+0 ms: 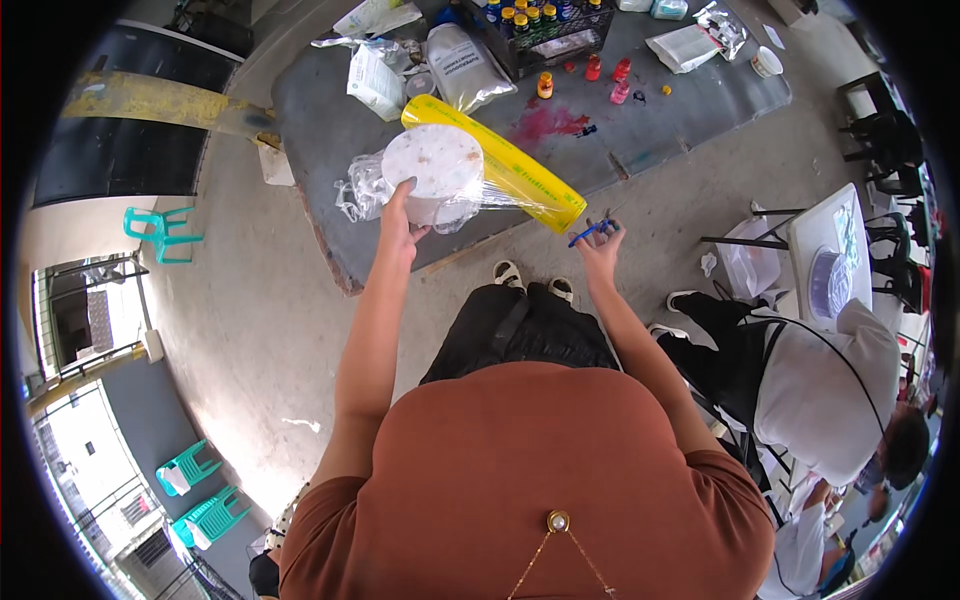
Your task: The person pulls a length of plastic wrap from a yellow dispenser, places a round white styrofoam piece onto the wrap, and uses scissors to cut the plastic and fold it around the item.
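My left hand point(399, 221) holds a round white block point(433, 161) by its near side, with the thumb on its speckled flat face. Clear plastic film point(363, 187) wraps loosely around the block and bunches at its left. From the block, a stretched strand of film point(514, 198) runs right to a long yellow roll point(499, 165) with green print, which lies slantwise on the grey table point(442, 251). Just off the roll's right end, my right hand point(600, 251) grips blue-handled scissors point(589, 234). Their blades are hard to make out.
Behind the roll are a silver bag point(465, 67), a white carton point(375, 82) and a black crate point(562, 45) of small bottles. Small red bottles point(593, 67) stand near a pink stain. At right, a person in white point(825, 390) is beside a white table point(821, 247).
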A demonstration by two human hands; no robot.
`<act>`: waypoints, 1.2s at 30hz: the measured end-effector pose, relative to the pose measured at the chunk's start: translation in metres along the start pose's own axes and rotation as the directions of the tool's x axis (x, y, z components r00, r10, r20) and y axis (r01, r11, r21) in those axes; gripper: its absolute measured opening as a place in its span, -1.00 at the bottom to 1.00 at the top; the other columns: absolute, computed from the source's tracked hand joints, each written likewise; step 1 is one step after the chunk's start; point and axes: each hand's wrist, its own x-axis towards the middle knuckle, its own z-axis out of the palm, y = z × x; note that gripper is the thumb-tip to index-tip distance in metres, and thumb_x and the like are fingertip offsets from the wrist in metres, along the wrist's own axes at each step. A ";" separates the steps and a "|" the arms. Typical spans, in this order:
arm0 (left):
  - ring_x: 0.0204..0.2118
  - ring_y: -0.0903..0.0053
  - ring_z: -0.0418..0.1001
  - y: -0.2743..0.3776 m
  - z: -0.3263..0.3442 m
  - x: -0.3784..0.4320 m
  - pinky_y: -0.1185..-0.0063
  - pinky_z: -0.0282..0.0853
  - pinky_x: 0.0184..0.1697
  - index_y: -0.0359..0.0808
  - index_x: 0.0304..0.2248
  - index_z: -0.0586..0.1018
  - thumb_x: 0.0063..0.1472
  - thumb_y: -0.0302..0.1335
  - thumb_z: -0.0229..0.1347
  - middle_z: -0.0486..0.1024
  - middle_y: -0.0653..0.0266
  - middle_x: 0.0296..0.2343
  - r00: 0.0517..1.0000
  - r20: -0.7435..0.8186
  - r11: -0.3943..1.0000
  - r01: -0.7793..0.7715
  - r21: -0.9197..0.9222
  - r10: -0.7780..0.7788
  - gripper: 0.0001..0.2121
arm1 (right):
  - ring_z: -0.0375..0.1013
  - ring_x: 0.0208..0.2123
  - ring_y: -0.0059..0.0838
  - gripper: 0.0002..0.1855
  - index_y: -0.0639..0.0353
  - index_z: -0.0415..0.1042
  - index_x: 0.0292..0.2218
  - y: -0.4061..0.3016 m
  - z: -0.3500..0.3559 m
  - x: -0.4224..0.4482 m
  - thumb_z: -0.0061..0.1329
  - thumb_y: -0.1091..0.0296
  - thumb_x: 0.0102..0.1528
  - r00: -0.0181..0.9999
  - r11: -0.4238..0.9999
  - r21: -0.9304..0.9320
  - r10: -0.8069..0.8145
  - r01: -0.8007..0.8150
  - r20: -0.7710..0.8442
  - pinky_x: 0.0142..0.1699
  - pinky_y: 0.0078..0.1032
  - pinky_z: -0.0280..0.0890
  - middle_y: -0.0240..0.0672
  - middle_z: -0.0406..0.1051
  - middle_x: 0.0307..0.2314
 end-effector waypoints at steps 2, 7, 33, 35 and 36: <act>0.03 0.28 0.14 0.003 0.008 0.000 0.27 0.05 0.04 -0.29 0.08 0.14 -0.11 -0.05 0.13 0.14 0.10 0.02 1.000 0.006 1.000 0.000 -0.027 0.000 -0.20 | 0.35 -0.19 -0.36 -0.19 0.17 -0.06 -0.01 0.000 0.007 0.012 0.14 0.65 -0.23 0.999 0.992 0.126 -0.029 0.026 0.024 -0.22 -0.53 0.38 -0.20 0.04 -0.16; -0.01 0.30 0.16 -0.001 0.011 0.006 0.28 0.11 -0.04 -0.23 0.04 0.20 -0.13 -0.06 0.14 0.16 0.12 -0.01 0.997 -0.054 0.993 0.041 -0.107 -0.047 -0.25 | 0.40 -0.33 -0.38 -0.22 0.21 -0.05 -0.02 0.002 0.035 0.014 0.09 0.70 -0.22 0.999 0.996 0.080 -0.031 0.031 0.005 -0.27 -0.57 0.38 -0.17 0.07 -0.18; -0.12 0.29 0.34 0.041 0.036 -0.024 0.26 0.21 -0.11 -0.33 -0.04 0.30 -0.12 -0.11 0.12 0.34 0.06 -0.13 0.978 -0.103 0.981 -0.176 0.078 0.184 -0.33 | 0.37 -0.41 -0.31 -0.59 0.03 0.35 -0.21 0.000 -0.009 0.053 -0.08 0.58 -0.16 0.636 0.272 -0.662 -0.659 0.698 0.400 -0.23 -0.32 0.14 -0.27 0.29 -0.37; -0.14 0.29 0.35 0.046 0.030 -0.025 0.27 0.21 -0.12 -0.36 -0.05 0.31 -0.12 -0.11 0.11 0.35 0.06 -0.14 0.974 -0.101 0.974 -0.190 0.119 0.203 -0.33 | 0.36 -0.42 -0.37 -0.61 -0.02 0.36 -0.20 -0.005 -0.013 0.057 -0.11 0.54 -0.13 0.635 0.277 -0.665 -0.671 0.694 0.383 -0.22 -0.34 0.09 -0.32 0.31 -0.39; -0.09 0.31 0.30 0.046 0.029 -0.025 0.27 0.18 -0.08 -0.32 -0.01 0.27 -0.11 -0.08 0.12 0.30 0.09 -0.10 0.982 -0.078 0.982 -0.167 0.093 0.175 -0.30 | 0.36 -0.41 -0.37 -0.61 -0.04 0.35 -0.20 -0.006 -0.016 0.061 -0.11 0.53 -0.12 0.624 0.201 -0.685 -0.639 0.700 0.450 -0.23 -0.35 0.09 -0.34 0.31 -0.38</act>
